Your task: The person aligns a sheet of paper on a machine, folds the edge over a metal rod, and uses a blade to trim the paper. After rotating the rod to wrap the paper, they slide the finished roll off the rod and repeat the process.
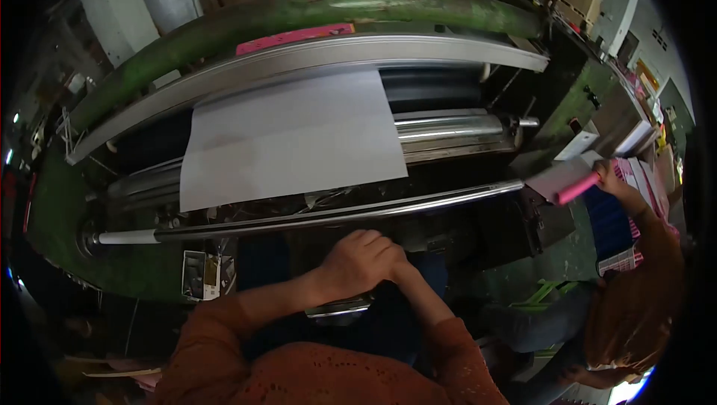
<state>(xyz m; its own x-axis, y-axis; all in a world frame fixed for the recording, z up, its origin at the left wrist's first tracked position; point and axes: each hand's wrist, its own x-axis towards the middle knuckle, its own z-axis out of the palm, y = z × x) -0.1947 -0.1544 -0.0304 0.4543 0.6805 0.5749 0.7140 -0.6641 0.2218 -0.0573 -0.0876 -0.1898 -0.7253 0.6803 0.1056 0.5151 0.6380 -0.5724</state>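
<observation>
My left hand (355, 261) and my right hand (397, 260) are clasped together above my lap, their fingers folded closed. The left covers much of the right, and no tool or material shows in them. Just beyond them a long shiny metal shaft (336, 216) runs across the machine, with a white sleeve (128, 237) at its left end. Behind the shaft, a wide white sheet (291, 136) hangs down over the rollers from under a metal crossbar (321, 54).
At the right, a co-worker's hand (611, 178) holds a pink roll (579, 188) beside a grey sheet. The machine's green side frame (67, 203) stands left. A small box of parts (209, 276) sits below the shaft. A large green roller (336, 5) spans the back.
</observation>
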